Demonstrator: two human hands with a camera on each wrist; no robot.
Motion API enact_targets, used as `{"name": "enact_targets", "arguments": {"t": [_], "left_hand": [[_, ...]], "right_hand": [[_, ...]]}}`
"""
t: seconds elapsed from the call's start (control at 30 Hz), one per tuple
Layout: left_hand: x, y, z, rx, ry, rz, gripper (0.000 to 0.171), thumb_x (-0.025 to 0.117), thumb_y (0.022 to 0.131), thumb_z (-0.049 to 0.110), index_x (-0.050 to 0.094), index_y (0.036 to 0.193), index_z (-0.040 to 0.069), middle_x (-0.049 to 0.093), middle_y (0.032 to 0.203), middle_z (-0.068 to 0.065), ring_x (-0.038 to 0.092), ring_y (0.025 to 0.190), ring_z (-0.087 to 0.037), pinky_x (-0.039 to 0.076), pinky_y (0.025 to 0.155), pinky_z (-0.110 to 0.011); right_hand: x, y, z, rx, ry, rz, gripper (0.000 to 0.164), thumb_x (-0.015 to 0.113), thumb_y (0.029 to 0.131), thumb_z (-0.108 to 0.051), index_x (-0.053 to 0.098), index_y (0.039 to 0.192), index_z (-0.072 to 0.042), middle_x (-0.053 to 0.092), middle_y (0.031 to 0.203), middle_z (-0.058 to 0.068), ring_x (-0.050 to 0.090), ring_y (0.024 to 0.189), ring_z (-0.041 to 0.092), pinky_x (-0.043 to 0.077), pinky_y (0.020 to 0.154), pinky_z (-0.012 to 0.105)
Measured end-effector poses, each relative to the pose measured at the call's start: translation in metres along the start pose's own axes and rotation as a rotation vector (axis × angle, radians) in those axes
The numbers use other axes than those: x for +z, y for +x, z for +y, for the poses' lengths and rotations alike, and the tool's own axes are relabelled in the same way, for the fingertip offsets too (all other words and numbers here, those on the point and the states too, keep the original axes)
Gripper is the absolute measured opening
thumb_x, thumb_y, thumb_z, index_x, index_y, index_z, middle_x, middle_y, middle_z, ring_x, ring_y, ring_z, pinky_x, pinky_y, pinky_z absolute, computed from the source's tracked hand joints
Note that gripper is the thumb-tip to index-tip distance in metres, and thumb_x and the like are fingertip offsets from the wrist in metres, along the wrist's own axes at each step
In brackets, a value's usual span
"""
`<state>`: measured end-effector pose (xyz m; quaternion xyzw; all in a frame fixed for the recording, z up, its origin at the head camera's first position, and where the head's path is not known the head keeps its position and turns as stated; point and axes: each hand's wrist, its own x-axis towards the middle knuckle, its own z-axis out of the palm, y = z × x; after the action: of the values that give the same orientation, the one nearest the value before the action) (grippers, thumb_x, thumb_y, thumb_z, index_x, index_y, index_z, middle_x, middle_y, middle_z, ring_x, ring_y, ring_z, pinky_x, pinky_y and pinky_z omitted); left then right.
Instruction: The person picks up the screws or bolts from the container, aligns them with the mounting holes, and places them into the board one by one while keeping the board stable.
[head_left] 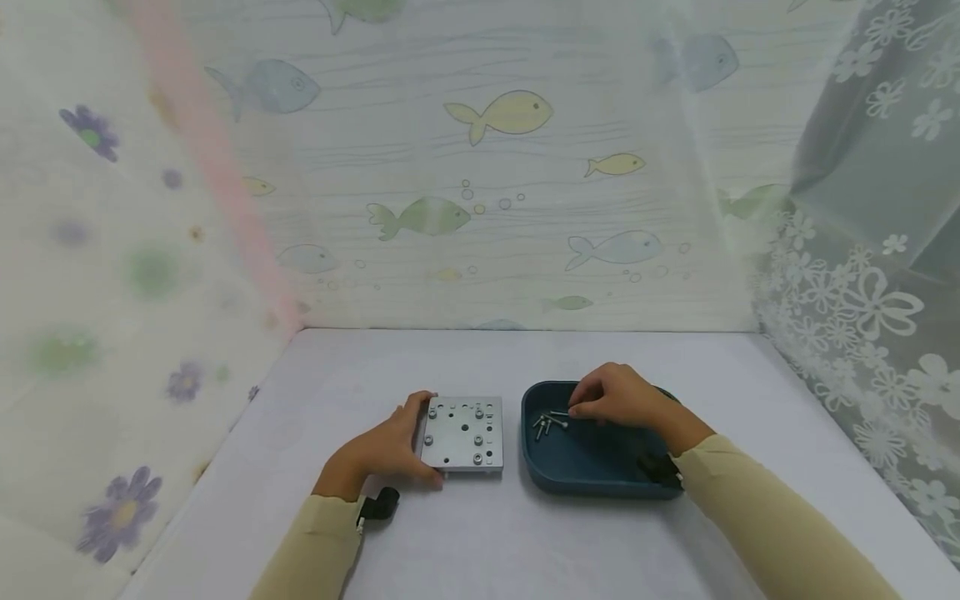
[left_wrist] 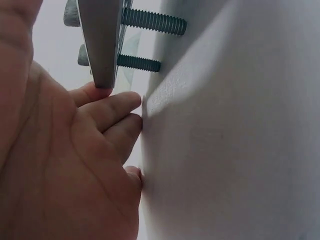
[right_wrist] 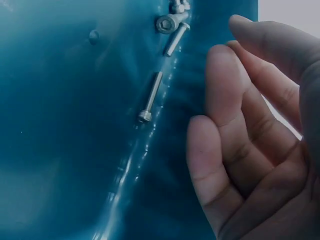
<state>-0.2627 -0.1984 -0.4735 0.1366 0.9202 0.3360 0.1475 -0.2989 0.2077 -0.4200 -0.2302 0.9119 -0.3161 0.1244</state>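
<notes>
A square metal plate [head_left: 462, 433] with holes and a few screws in it lies on the white table [head_left: 480, 542]. My left hand [head_left: 397, 446] grips its left edge, thumb at the front corner and fingers at the back. In the left wrist view the plate's edge [left_wrist: 102, 45] stands off the table on two threaded screw ends [left_wrist: 150, 22], with my fingertips [left_wrist: 120, 105] beneath it. My right hand [head_left: 611, 398] hovers inside a dark blue tray [head_left: 592, 475], fingertips close to several loose screws [head_left: 547, 423]. In the right wrist view the fingers [right_wrist: 225, 135] are loosely bent, apart from a screw [right_wrist: 151, 97], holding nothing.
Fabric walls close in the table: fish-patterned cloth [head_left: 495, 208] at the back, flowered cloth [head_left: 112, 333] on the left, lace curtain [head_left: 862, 317] on the right. Bare table surface lies behind and in front of the plate and tray.
</notes>
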Motion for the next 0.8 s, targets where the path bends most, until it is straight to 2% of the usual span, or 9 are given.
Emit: {"name": "enact_targets", "arguments": {"t": [0.13, 0.27, 0.4, 0.5, 0.8], "left_hand": [[-0.003, 0.000, -0.003, -0.028, 0.012, -0.032, 0.144, 0.101, 0.048, 0.054, 0.016, 0.163, 0.032, 0.029, 0.166, -0.007, 0.026, 0.155, -0.034, 0.027, 0.121, -0.064], [-0.006, 0.000, -0.009, -0.019, 0.006, -0.074, 0.144, 0.099, 0.050, 0.054, 0.014, 0.164, 0.038, 0.018, 0.173, -0.004, 0.005, 0.160, -0.044, 0.019, 0.120, -0.073], [-0.009, 0.002, -0.012, 0.025, -0.065, -0.090, 0.138, 0.099, 0.052, 0.048, 0.019, 0.164, 0.036, 0.019, 0.172, 0.001, 0.010, 0.161, -0.035, 0.017, 0.125, -0.066], [-0.010, 0.003, -0.013, 0.046, -0.117, -0.099, 0.136, 0.099, 0.054, 0.043, 0.020, 0.164, 0.033, 0.023, 0.171, 0.000, 0.015, 0.160, -0.028, 0.016, 0.127, -0.060], [-0.010, 0.002, -0.018, 0.038, -0.116, -0.109, 0.133, 0.098, 0.056, 0.044, 0.020, 0.164, 0.035, 0.022, 0.172, -0.002, 0.014, 0.161, -0.030, 0.014, 0.126, -0.063]], "right_hand": [[0.003, 0.003, 0.002, -0.020, 0.000, -0.009, 0.009, 0.078, 0.093, -0.027, 0.081, 0.098, -0.020, 0.076, 0.081, -0.001, 0.066, 0.059, 0.015, 0.056, 0.061, 0.034], [0.008, 0.005, 0.005, -0.014, 0.004, -0.027, 0.007, 0.078, 0.093, -0.026, 0.081, 0.096, -0.020, 0.074, 0.075, 0.001, 0.064, 0.055, 0.016, 0.057, 0.057, 0.035], [0.010, 0.005, 0.008, -0.002, 0.008, -0.032, 0.009, 0.078, 0.093, -0.024, 0.081, 0.098, -0.018, 0.075, 0.075, -0.001, 0.065, 0.054, 0.016, 0.057, 0.056, 0.035], [0.011, 0.005, 0.009, 0.005, 0.014, -0.039, 0.012, 0.079, 0.092, -0.024, 0.082, 0.100, -0.016, 0.075, 0.075, 0.000, 0.064, 0.054, 0.015, 0.056, 0.055, 0.033], [0.017, 0.009, 0.008, 0.035, 0.007, -0.066, 0.014, 0.081, 0.090, -0.023, 0.083, 0.101, -0.014, 0.076, 0.077, -0.004, 0.067, 0.057, 0.015, 0.057, 0.057, 0.033]]}}
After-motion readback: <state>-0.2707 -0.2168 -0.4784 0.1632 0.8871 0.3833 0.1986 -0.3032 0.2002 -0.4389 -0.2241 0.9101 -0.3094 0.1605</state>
